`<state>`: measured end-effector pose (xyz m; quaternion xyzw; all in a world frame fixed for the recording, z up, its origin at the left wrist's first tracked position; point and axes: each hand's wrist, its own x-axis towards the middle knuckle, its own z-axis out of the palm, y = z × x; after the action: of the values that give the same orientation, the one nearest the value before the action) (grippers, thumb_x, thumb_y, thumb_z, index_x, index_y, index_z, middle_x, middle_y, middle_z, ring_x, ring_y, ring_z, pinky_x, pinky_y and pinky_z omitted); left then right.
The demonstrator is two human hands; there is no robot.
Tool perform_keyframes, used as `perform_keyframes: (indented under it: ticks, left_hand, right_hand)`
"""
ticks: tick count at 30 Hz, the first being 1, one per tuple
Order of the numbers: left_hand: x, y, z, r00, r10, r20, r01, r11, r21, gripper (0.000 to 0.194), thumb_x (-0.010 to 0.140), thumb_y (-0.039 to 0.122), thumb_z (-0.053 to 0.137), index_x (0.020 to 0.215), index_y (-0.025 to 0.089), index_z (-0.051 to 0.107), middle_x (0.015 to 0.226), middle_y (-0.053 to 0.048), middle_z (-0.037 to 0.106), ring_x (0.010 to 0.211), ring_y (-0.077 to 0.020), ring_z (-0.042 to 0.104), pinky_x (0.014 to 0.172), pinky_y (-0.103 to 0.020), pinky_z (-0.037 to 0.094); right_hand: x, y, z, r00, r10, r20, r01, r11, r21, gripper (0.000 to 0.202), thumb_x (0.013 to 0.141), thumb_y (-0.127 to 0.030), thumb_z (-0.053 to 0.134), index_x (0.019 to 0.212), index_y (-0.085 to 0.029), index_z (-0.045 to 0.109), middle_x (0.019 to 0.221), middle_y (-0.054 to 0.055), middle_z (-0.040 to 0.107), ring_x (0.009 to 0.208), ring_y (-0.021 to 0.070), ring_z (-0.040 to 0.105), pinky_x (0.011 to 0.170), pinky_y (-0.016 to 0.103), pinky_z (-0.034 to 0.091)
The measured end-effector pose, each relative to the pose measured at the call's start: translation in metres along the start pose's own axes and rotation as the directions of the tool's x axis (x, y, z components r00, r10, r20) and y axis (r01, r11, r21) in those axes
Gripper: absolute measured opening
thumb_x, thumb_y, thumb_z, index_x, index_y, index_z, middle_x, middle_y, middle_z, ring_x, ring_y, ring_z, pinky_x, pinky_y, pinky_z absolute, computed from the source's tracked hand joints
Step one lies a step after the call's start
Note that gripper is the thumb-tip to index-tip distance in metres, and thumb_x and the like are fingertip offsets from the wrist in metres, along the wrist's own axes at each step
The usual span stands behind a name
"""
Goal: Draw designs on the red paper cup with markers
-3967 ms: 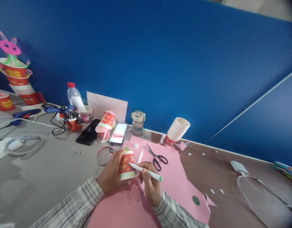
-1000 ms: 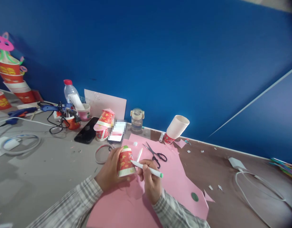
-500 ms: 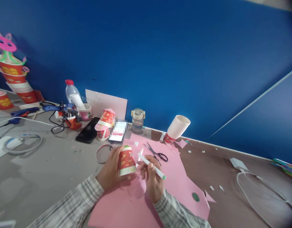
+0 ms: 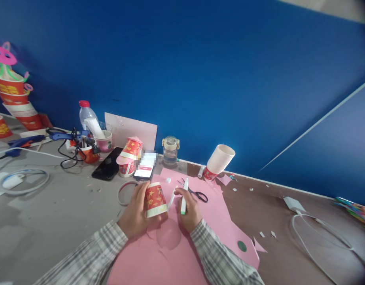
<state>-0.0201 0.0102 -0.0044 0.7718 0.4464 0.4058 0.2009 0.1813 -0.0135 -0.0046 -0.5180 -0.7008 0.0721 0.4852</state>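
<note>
My left hand (image 4: 135,213) grips a red patterned paper cup (image 4: 155,199), wide rim down and slightly tilted, above pink paper (image 4: 152,261). In my right hand (image 4: 190,211) is a white marker (image 4: 184,197) with a green end, held nearly upright. Between the cup and that hand shows a slim white stick-like thing (image 4: 171,199); whether the fingers touch it I cannot tell. Dark-handled scissors (image 4: 202,196) lie on the paper just beyond the right hand. Below the cup is a round, pale pink shape (image 4: 169,236) on the paper.
A tilted stack of paper cups (image 4: 220,161), a lidded jar (image 4: 171,152) and a decorated cup figure (image 4: 130,154) stand behind. Two phones, a dark one (image 4: 107,164) and a lit one (image 4: 145,168), lie at left. Glue guns (image 4: 25,142) and cables are farther left; a white cable (image 4: 309,241) lies right.
The marker has swung from a slant to nearly upright in my right hand. The cup's green top spot no longer shows as the cup has tilted. The view has shifted slightly.
</note>
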Motion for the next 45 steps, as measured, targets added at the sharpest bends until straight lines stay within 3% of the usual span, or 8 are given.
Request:
perform_keyframes:
  ticks: [5, 11, 16, 21, 26, 31, 34, 45]
  left_hand:
    - [0.0, -0.002, 0.0, 1.0, 0.019, 0.002, -0.019, 1.0, -0.004, 0.103, 0.048, 0.063, 0.069, 0.13, 0.026, 0.018, 0.126, -0.01, 0.038, 0.116, -0.0354, 0.036, 0.094, -0.056, 0.038]
    - [0.002, 0.001, -0.001, 0.999, 0.038, 0.03, -0.038, 0.999, -0.022, 0.101, 0.05, 0.067, 0.064, 0.129, 0.024, 0.019, 0.124, -0.011, 0.039, 0.117, -0.0326, 0.035, 0.098, -0.053, 0.033]
    - [0.001, 0.0, -0.001, 0.999, 0.026, 0.028, -0.025, 0.999, -0.021, 0.102, 0.048, 0.065, 0.066, 0.13, 0.024, 0.019, 0.125, -0.011, 0.037, 0.117, -0.033, 0.035, 0.098, -0.052, 0.035]
    - [0.0, -0.001, 0.0, 1.0, 0.015, -0.002, -0.015, 1.0, -0.004, 0.103, 0.048, 0.066, 0.066, 0.13, 0.025, 0.018, 0.128, -0.011, 0.036, 0.117, -0.0337, 0.035, 0.097, -0.053, 0.035]
    - [0.001, 0.004, -0.002, 0.999, 0.013, 0.031, -0.012, 1.0, -0.025, 0.102, 0.049, 0.065, 0.067, 0.129, 0.026, 0.018, 0.127, -0.011, 0.035, 0.117, -0.0332, 0.035, 0.096, -0.053, 0.037]
    - [0.002, 0.011, -0.002, 0.999, 0.017, 0.042, -0.017, 1.0, 0.013, 0.099, 0.05, 0.062, 0.07, 0.128, 0.024, 0.021, 0.126, -0.012, 0.037, 0.117, -0.0337, 0.034, 0.097, -0.054, 0.035]
    - [0.002, 0.01, -0.001, 0.997, 0.061, 0.046, -0.062, 0.998, 0.02, 0.099, 0.051, 0.061, 0.07, 0.128, 0.024, 0.02, 0.124, -0.011, 0.039, 0.116, -0.0324, 0.036, 0.096, -0.053, 0.036]
    - [0.003, 0.01, -0.001, 0.993, 0.092, 0.068, -0.093, 0.995, 0.021, 0.099, 0.05, 0.062, 0.071, 0.127, 0.024, 0.021, 0.122, -0.01, 0.041, 0.115, -0.0306, 0.037, 0.097, -0.05, 0.037]
  right_hand:
    - [0.0, 0.006, 0.004, 0.967, -0.139, 0.214, 0.169, 0.977, -0.131, 0.035, 0.073, -0.007, 0.054, 0.103, -0.023, 0.061, 0.105, 0.012, 0.068, 0.076, 0.0273, 0.065, 0.066, 0.034, 0.047]
    - [0.004, 0.006, 0.003, 0.916, -0.197, 0.351, 0.283, 0.934, -0.216, 0.025, 0.076, -0.011, 0.055, 0.097, -0.022, 0.061, 0.078, 0.006, 0.067, 0.061, 0.0223, 0.057, 0.058, 0.028, 0.038]
    - [0.006, 0.005, 0.0, 0.899, -0.229, 0.372, 0.326, 0.919, -0.223, 0.017, 0.075, -0.015, 0.057, 0.089, -0.022, 0.063, 0.078, 0.006, 0.059, 0.059, 0.0218, 0.051, 0.052, 0.027, 0.034]
    - [0.008, 0.011, -0.006, 0.912, -0.286, 0.295, 0.34, 0.928, -0.153, 0.013, 0.071, -0.017, 0.061, 0.082, -0.022, 0.063, 0.081, 0.004, 0.053, 0.059, 0.0202, 0.05, 0.05, 0.026, 0.037]
    - [0.009, 0.011, -0.016, 0.952, -0.304, -0.032, 0.305, 0.952, 0.028, 0.021, 0.071, -0.01, 0.057, 0.084, -0.025, 0.053, 0.081, 0.002, 0.047, 0.068, 0.024, 0.059, 0.056, 0.034, 0.05]
    - [0.002, -0.022, -0.015, 0.963, -0.074, -0.26, 0.167, 0.919, 0.357, 0.009, 0.083, -0.018, 0.043, 0.084, -0.026, 0.042, 0.078, -0.002, 0.045, 0.056, 0.0201, 0.065, 0.059, 0.044, 0.057]
    - [-0.003, -0.04, -0.01, 0.966, 0.087, -0.244, 0.064, 0.831, 0.552, 0.006, 0.081, -0.019, 0.049, 0.079, -0.024, 0.047, 0.075, -0.001, 0.05, 0.056, 0.021, 0.066, 0.061, 0.045, 0.057]
    - [-0.01, -0.042, -0.002, 0.955, 0.157, -0.254, -0.061, 0.936, 0.347, 0.008, 0.076, -0.016, 0.052, 0.072, -0.023, 0.051, 0.069, 0.001, 0.056, 0.057, 0.0214, 0.058, 0.052, 0.032, 0.048]
